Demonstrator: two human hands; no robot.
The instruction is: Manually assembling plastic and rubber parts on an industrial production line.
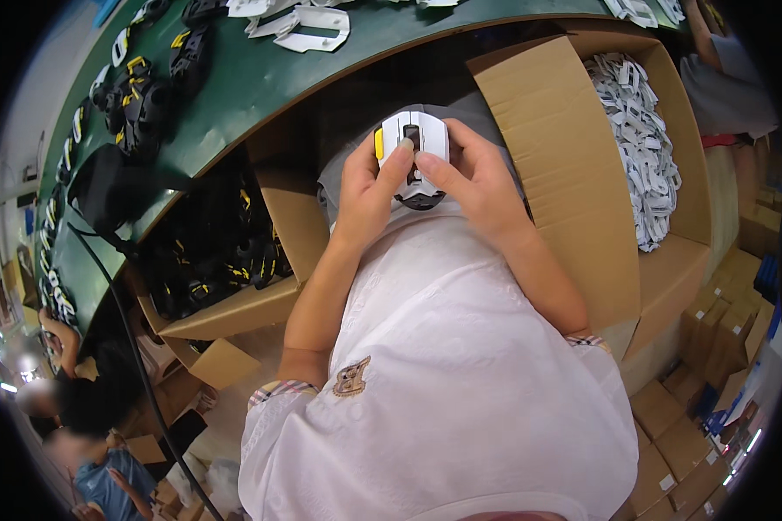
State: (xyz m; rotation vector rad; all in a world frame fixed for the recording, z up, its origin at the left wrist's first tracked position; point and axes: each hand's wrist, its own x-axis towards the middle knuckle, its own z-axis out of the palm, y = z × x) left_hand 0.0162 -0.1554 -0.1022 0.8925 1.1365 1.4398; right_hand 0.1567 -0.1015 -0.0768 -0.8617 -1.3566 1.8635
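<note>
Above my lap, a white-and-black plastic casing (432, 132), shaped much like a computer mouse, is held between both hands. A yellow strip runs along its left side, and a dark slot opens down the middle of its white top. My left hand (365, 187) wraps round its left side, the thumb on the slot. From the other side my right hand (485, 187) grips it, its thumb pressed near the slot beside the left thumb. The fingers beneath the casing are hidden.
Ahead curves a green table (235, 87) bearing black-and-yellow casings (139, 104) and white frames (308, 30). On the right stands a cardboard box (565, 174) full of white parts (639, 148); on the left, another box (291, 226) holds black-and-yellow parts. A black cable (139, 347) hangs at left.
</note>
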